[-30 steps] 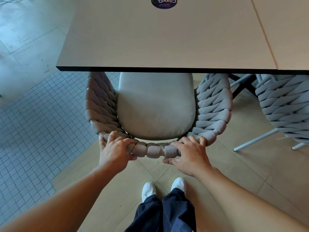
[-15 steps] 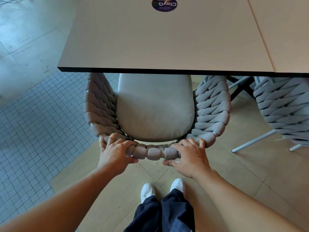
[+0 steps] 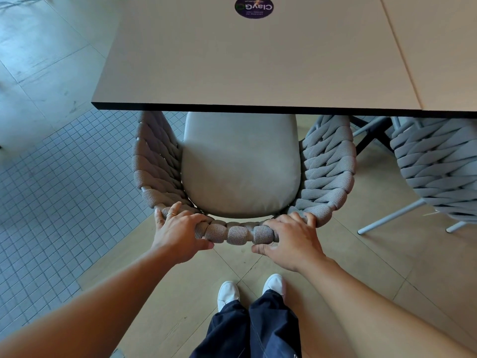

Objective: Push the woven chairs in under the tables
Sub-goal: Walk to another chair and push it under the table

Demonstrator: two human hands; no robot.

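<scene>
Soft even daylight is filling the frame; wide-angle lens is bending edges, forearms blurring near the bottom.

From my station this looked like a café or casual eatery: the pale table [image 3: 258,60] carried a round branded sticker [image 3: 254,7] near its far edge, and a second table [image 3: 444,47] butted against its right side. A woven chair [image 3: 327,164] sat half under it, a matching chair [image 3: 436,164] stood to the right, and small grey mosaic tiles [image 3: 51,189] spread to the left.
</scene>
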